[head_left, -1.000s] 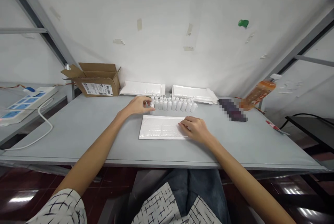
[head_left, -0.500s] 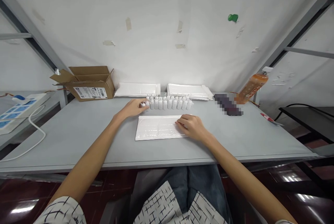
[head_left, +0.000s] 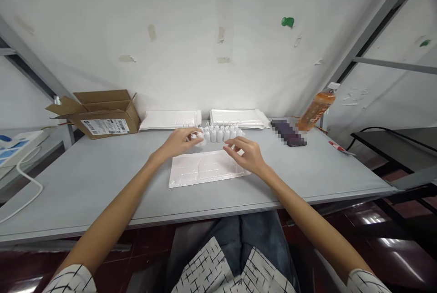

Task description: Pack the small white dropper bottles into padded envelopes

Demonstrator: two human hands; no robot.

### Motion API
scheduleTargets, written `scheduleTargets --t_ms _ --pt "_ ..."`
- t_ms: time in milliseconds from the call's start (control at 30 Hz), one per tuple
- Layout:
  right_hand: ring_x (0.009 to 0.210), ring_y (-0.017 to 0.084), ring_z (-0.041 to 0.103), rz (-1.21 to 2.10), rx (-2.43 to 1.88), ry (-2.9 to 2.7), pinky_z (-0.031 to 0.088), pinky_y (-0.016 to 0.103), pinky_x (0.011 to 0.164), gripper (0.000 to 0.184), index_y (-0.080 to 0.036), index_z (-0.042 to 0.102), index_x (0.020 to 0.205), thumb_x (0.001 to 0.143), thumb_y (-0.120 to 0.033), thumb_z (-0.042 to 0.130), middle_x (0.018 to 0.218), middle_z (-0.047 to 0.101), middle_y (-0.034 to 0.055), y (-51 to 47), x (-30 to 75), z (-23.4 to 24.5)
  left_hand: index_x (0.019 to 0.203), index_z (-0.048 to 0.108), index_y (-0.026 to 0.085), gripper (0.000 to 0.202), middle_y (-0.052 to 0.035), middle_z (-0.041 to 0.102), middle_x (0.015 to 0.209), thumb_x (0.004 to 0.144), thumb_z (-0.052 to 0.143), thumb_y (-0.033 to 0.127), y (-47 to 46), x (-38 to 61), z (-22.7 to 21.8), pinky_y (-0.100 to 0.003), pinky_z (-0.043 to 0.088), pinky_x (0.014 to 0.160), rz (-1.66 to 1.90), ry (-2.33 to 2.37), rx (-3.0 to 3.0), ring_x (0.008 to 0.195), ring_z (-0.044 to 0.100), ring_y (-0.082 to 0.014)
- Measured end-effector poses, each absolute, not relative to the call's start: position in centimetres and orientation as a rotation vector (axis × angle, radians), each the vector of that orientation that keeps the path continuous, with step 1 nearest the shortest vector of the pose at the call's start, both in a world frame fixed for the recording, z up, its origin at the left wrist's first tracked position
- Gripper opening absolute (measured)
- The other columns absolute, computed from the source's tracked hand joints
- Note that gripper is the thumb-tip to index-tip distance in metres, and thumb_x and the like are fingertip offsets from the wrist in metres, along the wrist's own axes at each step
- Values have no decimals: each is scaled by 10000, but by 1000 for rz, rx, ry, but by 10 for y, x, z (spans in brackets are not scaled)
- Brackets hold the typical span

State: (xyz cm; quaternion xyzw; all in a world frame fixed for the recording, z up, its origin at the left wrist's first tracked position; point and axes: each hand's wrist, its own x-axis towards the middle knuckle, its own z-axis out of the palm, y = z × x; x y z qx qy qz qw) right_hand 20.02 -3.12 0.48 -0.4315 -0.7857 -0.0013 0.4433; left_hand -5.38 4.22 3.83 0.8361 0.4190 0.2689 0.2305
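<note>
At a grey worktable [head_left: 102, 188], a person in a white, black-lined top leans both bare hands toward a packed cluster of small white bottles [head_left: 213, 135] standing near the centre of the frame. The left hand [head_left: 179, 142], just left of centre, has thumb and fingers closed around bottles at the cluster's left end; how many it grips cannot be told. The right hand [head_left: 249, 153], right of centre, holds its fingers loosely bent, the thumb parted and nothing visible between them; whether the fingertips touch a bottle is unclear. Below the cluster, a white bubble mailer [head_left: 191, 169] lies flat, its right end partly under that hand. Behind, two stacks of mailers [head_left: 170, 119] sit against the wall, with an open cardboard box [head_left: 105, 122] at left and an orange drink bottle [head_left: 316, 108] at right. The likeliest mishap looks like a topple: the bottles are narrow and crowded, so a sideways push from the left hand could knock neighbours over, while a loose pinch could let one slip. A dragging right wrist might also skew the mailer.
</note>
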Motion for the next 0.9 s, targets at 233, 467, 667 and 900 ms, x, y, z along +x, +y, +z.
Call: scheduleTargets --t_ms 233,467,667,900 --pt "781 182 657 -225 -1058 -1426 491 308 737 464 -199 606 628 994 -412 416 778 690 76 -8 249 26 1116 692 192 352 -40 727 942 863 598 418 31 59 55 -288 471 740 515 758 2419 805 643 -175" --pt "658 188 633 -216 -1365 -1184 468 315 724 521 -191 642 673 993 -496 366 566 609 31 12 323 1 1056 710 200 274 -29 726 915 860 582 341 47 142 27 -271 445 699 441 717 2574 794 638 -190" --pt "580 172 619 -67 -1549 -1261 452 297 673 500 -181 672 685 949 -528 428 593 646 35 10 327 -3 1156 672 239 326 -23 726 935 874 587 380 51 151 12 -286 456 712 436 842 2609 868 658 -222" --pt "538 152 603 261 -1529 -1410 431 285 607 423 -183 726 760 858 -563 569 749 715 40 -3 306 9 1252 614 174 682 -57 710 979 697 768 537 60 136 7 -301 501 747 507 722 2412 811 667 -202"
